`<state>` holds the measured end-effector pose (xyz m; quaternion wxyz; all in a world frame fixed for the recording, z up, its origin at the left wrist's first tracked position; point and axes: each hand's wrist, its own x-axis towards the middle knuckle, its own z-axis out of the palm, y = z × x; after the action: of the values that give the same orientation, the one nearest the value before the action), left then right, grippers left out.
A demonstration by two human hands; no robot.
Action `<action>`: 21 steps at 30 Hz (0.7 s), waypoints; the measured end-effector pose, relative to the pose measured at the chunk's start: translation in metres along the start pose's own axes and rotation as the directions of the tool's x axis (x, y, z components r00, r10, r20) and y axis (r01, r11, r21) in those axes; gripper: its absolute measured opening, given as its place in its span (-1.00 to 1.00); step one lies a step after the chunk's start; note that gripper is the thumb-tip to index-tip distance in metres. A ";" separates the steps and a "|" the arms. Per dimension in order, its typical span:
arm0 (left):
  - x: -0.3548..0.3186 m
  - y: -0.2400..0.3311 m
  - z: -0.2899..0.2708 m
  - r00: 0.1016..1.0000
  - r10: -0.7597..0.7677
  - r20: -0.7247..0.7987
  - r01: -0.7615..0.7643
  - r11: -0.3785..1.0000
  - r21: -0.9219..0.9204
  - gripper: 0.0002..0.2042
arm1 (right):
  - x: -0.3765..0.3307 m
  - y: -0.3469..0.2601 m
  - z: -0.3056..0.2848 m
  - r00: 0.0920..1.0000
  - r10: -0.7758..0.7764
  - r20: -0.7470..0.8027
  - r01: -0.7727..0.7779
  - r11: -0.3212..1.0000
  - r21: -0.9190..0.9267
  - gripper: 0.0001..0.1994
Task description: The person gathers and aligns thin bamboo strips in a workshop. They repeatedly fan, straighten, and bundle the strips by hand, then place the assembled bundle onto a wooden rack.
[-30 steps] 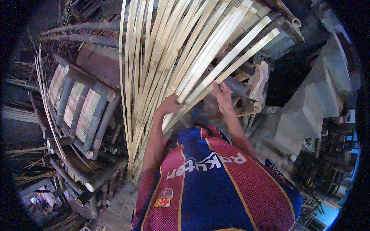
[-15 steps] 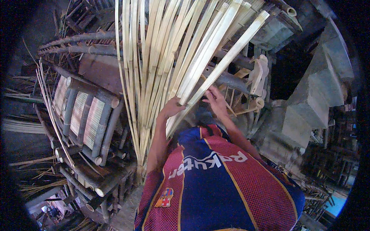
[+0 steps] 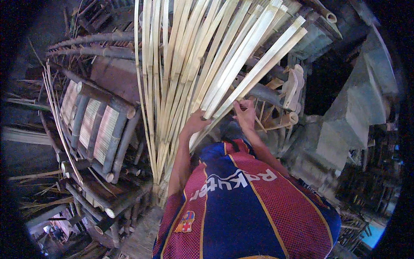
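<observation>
A fan of long, pale bamboo strips (image 3: 189,56) spreads upward in front of me, its lower ends drawn together near the floor. My left hand (image 3: 196,124) is closed around the lower part of the strips at the right side of the fan. To its right, my right hand (image 3: 245,113) has its fingers bent in, pinching the edge of the outermost bamboo strip (image 3: 272,69). Two strips lie there side by side, their upper ends slightly apart. My palm and the left fingertips are partly hidden.
On the left stands a bamboo chair frame (image 3: 101,129) with a slatted panel. A curved bamboo piece (image 3: 90,52) lies behind it. More bamboo framework (image 3: 276,121) is close on the right, before grey concrete steps (image 3: 345,116).
At the right edge of the fan, a second strip now shows beside the outermost one. My right fingers have closed in on its edge. The whole view has shifted slightly.
</observation>
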<state>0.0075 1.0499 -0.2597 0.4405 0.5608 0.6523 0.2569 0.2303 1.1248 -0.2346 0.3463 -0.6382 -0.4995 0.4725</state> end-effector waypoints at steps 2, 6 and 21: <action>0.001 -0.008 0.004 0.999 0.019 -0.036 -0.022 0.997 -0.079 -0.57 | 0.005 0.009 -0.001 1.000 0.011 0.030 -0.017 0.975 0.222 -0.63; 0.001 0.000 0.002 0.999 -0.053 0.008 0.054 0.996 -0.075 -0.54 | 0.003 -0.006 0.007 0.984 -0.124 0.125 0.071 0.931 0.358 -0.55; 0.003 -0.018 0.013 0.999 0.044 -0.027 -0.045 0.999 -0.019 -0.54 | 0.034 -0.016 -0.029 0.940 0.166 0.298 -0.041 0.923 -0.383 -0.40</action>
<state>0.0101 1.0467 -0.2821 0.4313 0.5674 0.6429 0.2804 0.2547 1.1624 -0.2200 0.1067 -0.6313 -0.5950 0.4860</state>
